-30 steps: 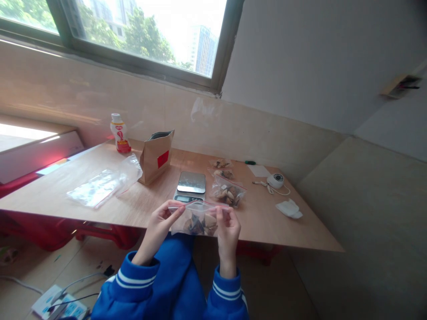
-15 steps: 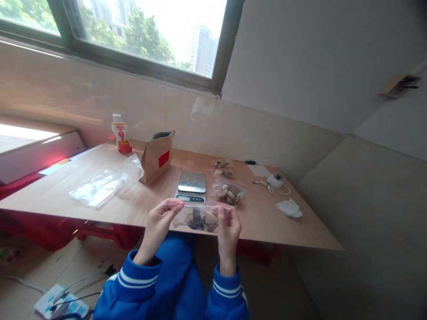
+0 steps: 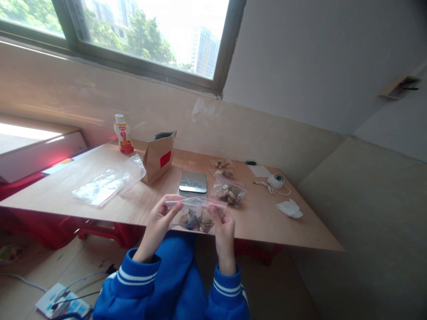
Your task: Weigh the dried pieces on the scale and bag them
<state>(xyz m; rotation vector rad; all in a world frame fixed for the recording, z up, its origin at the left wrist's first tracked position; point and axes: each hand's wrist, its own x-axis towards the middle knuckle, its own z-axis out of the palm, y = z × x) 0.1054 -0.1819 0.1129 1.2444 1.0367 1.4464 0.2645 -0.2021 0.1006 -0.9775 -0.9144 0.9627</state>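
- The left hand (image 3: 159,222) is pinching the left end of the red-striped top edge of a small clear zip bag (image 3: 195,215), thumb and fingers closed on the plastic.
- The right hand (image 3: 223,226) is gripping the same bag at its right end, fingers closed on the seal strip; the two hands are sitting apart with the bag stretched between them.
- The zip bag is hanging in the air just in front of the near edge of the worktop (image 3: 267,226), holding dark and pale brown pieces in its lower part.
- A digital scale (image 3: 192,182) is lying on the worktop at 12 o'clock from the held bag, close behind it.
- A filled bag (image 3: 229,192) of similar pieces is resting at 1 o'clock from the hands, just beside the scale; two smaller filled bags (image 3: 223,169) are lying behind it.
- A brown paper pouch (image 3: 158,156) with a red label is standing open at 11 o'clock.
- A stack of empty clear bags (image 3: 107,183) is lying at 10 o'clock, well apart from the hands.
- A small drink bottle (image 3: 122,134) is standing upright at the far left corner.
- A round white device (image 3: 276,180) with its cable and a crumpled tissue (image 3: 289,208) are lying at 2 o'clock.
- Blue sleeves with white stripes are covering both wrists.
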